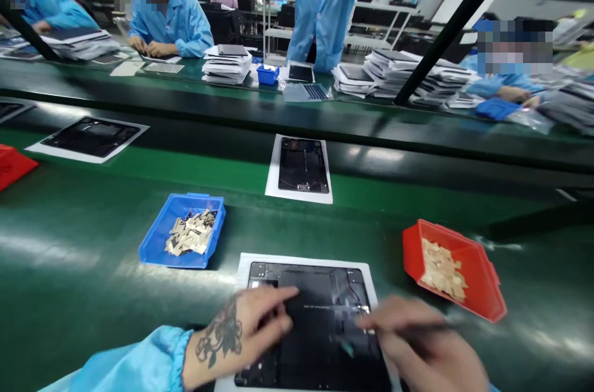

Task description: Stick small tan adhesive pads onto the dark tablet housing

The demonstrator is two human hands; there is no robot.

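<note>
An opened tablet [320,342] with dark inner parts lies on a white sheet [245,265] in front of me. My left hand [250,324] rests on its left part, index finger stretched out and thumb apart, holding nothing. Over the tablet's right edge is my right hand [413,336], blurred, its fingers closed round a dark slender tool [431,327] whose exact kind I cannot make out. A thin cable [355,287] shows near the tablet's upper right corner.
A blue bin [153,240] of beige and black pieces stands left, a red bin [482,274] of beige pieces right. Another opened tablet [301,166] lies on the green belt [223,169] ahead. Co-workers in blue sit beyond, near stacks of tablets [227,64]. A slanted post [436,52] rises ahead.
</note>
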